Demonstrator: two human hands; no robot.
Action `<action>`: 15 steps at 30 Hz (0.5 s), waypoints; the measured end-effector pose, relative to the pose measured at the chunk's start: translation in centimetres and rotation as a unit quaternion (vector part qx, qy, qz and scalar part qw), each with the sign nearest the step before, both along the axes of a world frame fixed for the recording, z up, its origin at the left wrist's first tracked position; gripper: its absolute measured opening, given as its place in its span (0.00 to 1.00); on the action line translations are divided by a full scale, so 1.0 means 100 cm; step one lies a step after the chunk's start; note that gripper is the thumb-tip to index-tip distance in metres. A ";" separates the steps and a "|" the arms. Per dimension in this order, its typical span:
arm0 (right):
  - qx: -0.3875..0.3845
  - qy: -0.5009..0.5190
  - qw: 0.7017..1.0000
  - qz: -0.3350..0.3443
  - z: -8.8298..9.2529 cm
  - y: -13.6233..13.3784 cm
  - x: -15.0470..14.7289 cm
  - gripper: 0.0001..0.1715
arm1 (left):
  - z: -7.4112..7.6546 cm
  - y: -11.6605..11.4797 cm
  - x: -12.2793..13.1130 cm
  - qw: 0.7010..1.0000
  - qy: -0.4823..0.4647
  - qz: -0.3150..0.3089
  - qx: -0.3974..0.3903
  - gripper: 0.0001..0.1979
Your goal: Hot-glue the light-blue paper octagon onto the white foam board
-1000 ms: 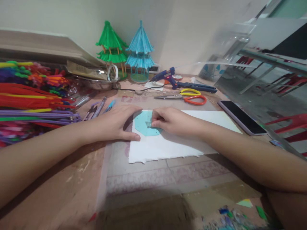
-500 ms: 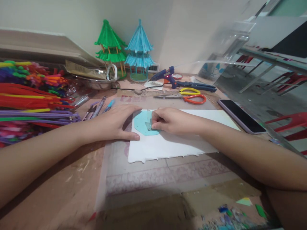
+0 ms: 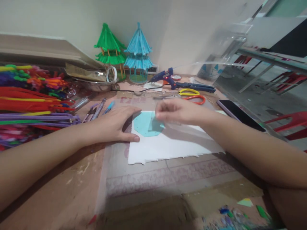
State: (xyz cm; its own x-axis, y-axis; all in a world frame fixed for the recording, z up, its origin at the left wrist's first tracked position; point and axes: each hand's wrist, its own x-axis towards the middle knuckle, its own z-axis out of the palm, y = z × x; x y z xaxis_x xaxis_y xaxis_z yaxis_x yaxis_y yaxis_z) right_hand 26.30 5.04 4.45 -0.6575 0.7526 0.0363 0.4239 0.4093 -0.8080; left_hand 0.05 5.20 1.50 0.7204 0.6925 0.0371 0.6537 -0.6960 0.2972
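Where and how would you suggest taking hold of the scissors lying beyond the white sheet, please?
I'd probably grip the scissors by their orange loop and yellow loop, coming from the right: both loops lie at that end, while the blades point left. The right hand, just in front of them, seems better placed than the left hand.

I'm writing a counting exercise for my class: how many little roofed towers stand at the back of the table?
2: the green tower, on the left, and the blue tower, just right of it. I see no others.
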 end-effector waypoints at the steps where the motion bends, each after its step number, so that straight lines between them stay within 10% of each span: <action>1: -0.008 0.054 0.998 -0.035 0.002 0.003 0.003 0.11 | 0.000 0.000 0.000 1.000 -0.001 -0.001 0.000 0.45; 9: -0.037 0.208 0.971 -0.111 -0.002 0.019 0.010 0.18 | 0.002 -0.017 0.002 0.997 0.077 -0.032 0.008 0.39; 15: -0.102 0.289 0.938 -0.165 -0.035 0.032 0.003 0.23 | 0.034 -0.063 0.018 0.982 0.053 -0.121 -0.136 0.31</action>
State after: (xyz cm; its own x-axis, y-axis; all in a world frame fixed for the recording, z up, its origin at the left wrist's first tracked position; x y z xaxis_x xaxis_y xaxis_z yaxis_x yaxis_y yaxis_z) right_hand 26.58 8.27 0.97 -0.3033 0.9412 0.1486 -0.0324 0.1457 -0.9888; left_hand 1.86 -1.12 4.86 0.8554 0.4741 -0.2086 0.5155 -0.7395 0.4329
